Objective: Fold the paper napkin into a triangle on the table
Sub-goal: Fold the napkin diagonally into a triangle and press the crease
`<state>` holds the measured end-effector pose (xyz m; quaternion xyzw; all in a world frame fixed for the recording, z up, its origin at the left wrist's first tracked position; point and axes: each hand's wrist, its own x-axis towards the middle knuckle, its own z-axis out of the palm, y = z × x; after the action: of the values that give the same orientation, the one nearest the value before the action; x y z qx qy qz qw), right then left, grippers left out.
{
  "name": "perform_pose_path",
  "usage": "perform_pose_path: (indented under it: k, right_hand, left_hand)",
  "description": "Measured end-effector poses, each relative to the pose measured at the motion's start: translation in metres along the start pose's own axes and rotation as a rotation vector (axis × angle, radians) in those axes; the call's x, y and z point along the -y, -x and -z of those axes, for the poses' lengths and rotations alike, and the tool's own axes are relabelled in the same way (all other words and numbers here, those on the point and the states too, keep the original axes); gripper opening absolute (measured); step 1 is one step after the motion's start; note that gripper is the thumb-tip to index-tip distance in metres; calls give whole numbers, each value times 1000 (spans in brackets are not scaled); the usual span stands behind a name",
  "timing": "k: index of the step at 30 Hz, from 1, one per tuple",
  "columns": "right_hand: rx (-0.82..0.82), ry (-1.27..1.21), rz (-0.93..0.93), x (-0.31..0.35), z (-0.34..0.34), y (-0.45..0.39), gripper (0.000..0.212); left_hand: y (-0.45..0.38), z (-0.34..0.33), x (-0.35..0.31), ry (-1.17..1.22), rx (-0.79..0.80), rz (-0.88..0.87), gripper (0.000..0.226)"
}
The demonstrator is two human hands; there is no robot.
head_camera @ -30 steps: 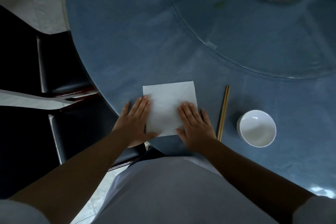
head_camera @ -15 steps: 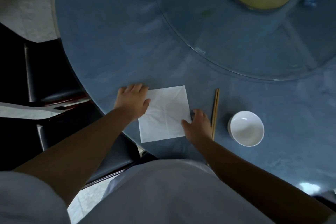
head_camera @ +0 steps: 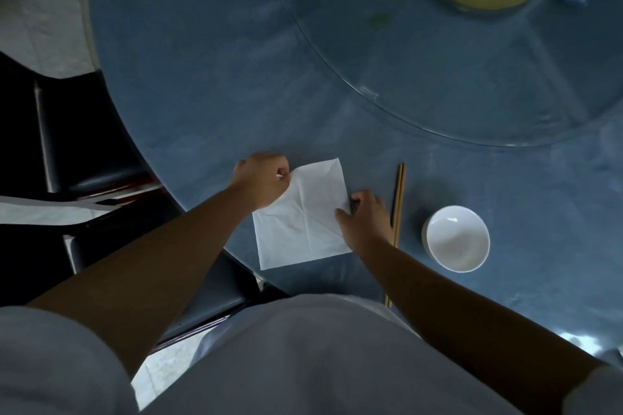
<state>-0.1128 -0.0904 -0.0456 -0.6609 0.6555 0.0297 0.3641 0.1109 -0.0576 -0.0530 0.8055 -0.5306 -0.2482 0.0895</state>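
We are working on the paper napkin (head_camera: pixel 303 219), which is lying as an open square on the blue surface (head_camera: pixel 202 94), close to its near edge. Our left hand (head_camera: pixel 261 178) is pinching the napkin's far left corner between thumb and fingers (head_camera: pixel 283 175), lifting it slightly, probably so we can carry it across to the opposite corner. Our right hand (head_camera: pixel 365 219) is pressing down on the napkin's right edge, fingers held loosely together, seemingly to stop the sheet sliding. The chopsticks (head_camera: pixel 397 205) and the white bowl (head_camera: pixel 455 238) are sitting to the right, clear of the fold.
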Motion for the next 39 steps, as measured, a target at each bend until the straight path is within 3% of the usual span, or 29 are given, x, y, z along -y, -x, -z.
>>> perform_pose_path:
  k: [5, 10, 16, 21, 25, 27, 29, 33, 36, 39]
  right_hand:
    - [-9, 46, 53, 15, -1, -12, 50]
    - [42, 179, 151, 39, 5, -37, 46]
    - [108, 186, 144, 57, 6, -56, 30]
    - [74, 257, 191, 56, -2, -49, 13]
    - [41, 222, 202, 57, -6, -43, 17]
    - [-19, 251, 296, 54, -4, -37, 29]
    - [-98, 420, 543, 46, -5, -27, 38]
    - [-18, 652, 1037, 27, -13, -6, 35]
    - [37, 697, 1140, 21, -19, 2, 31]
    - [39, 713, 1099, 23, -22, 8, 25]
  left_hand:
    - [-4, 12, 10, 205, 53, 86, 11]
    - [3, 20, 31, 255, -33, 261, 11]
    - [23, 26, 60, 375, -181, 450, 8]
    - [39, 25, 79, 404, -156, 579, 9]
    - [49, 27, 81, 444, -125, 614, 30]
    - [62, 27, 82, 322, -214, 464, 41]
    - [82, 23, 79, 86, -295, 127, 48]
    - [121, 1, 65, -181, -111, -315, 56]
    - [138, -19, 55, -324, 6, -445, 63]
    - [142, -31, 48, -339, -3, -450, 62]
